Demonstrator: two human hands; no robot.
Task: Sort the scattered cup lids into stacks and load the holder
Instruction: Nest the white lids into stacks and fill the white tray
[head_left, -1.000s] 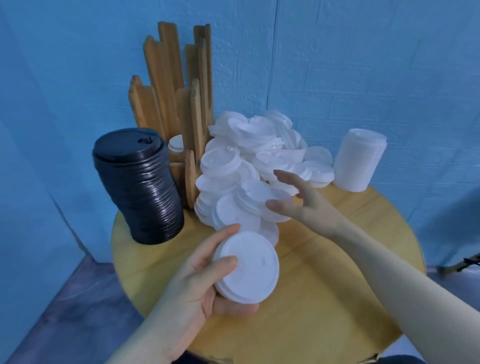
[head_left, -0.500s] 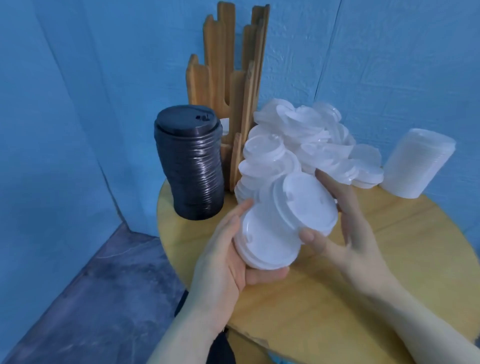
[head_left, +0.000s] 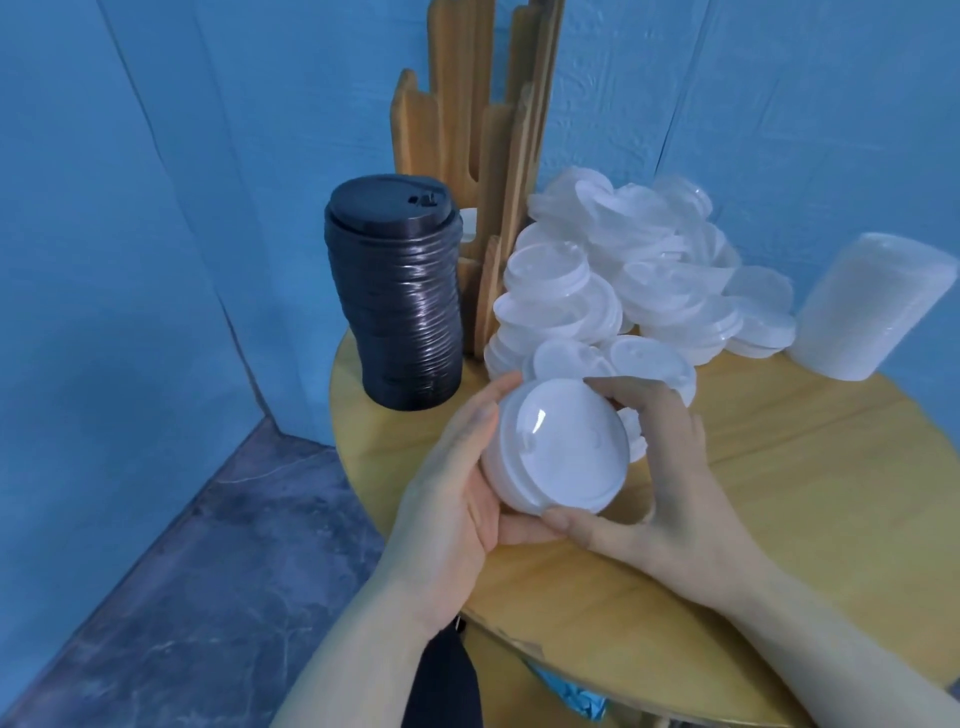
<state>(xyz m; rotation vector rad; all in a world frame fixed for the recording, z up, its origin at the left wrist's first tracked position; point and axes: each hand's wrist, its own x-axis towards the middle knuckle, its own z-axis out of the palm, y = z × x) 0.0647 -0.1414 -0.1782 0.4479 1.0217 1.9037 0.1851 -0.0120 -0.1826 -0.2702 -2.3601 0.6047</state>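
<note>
Right hand (head_left: 670, 483) has come back from the loose pile (head_left: 644, 280) with one white lid and now presses it onto the small stack (head_left: 558, 449) gripped in the left hand (head_left: 457, 499), both hands curled round it over the table's (head_left: 810, 509) near-left edge. Stack is one lid taller. Most white lids remain unsorted by the wooden holder (head_left: 498, 156) at the far edge, black stack (head_left: 397, 296) to its left.

Round wooden table (head_left: 810, 525) against blue walls (head_left: 156, 208); grey marbled floor (head_left: 208, 571); crumpled blue material (head_left: 576, 696), possibly plastic, beneath the table.
</note>
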